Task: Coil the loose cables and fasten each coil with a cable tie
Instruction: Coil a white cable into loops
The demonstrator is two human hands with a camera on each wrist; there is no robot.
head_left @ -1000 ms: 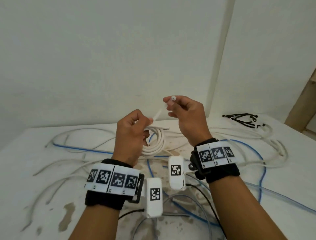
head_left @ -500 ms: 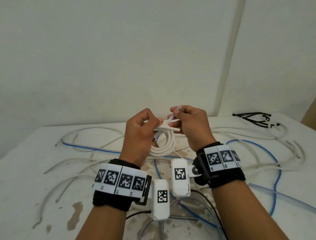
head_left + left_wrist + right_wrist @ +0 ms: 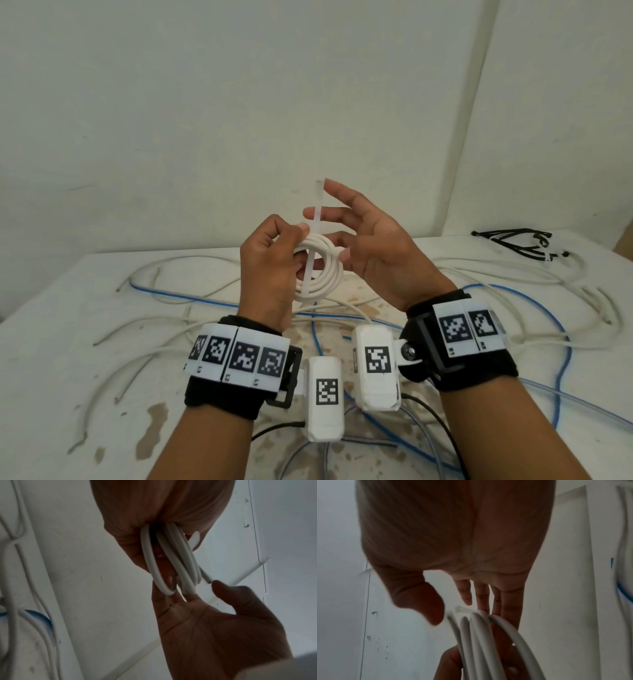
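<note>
The left hand (image 3: 270, 267) grips the coiled white round cable (image 3: 320, 270) above the table (image 3: 51, 342), with the white flat plastic cable tie (image 3: 317, 219) standing across it. The right hand (image 3: 373, 253) is spread wide, holding nothing. Best pinch the tie's free end, wrap it round all loops, then thread the head.

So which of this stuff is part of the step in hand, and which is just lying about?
In hand:
- white cable coil, gripped by the left hand
- white cable tie standing up across the coil
- right hand, fingers spread beside the coil

Lying about:
- loose white cables on the table
- blue cable
- black cable ties, far right corner
</note>
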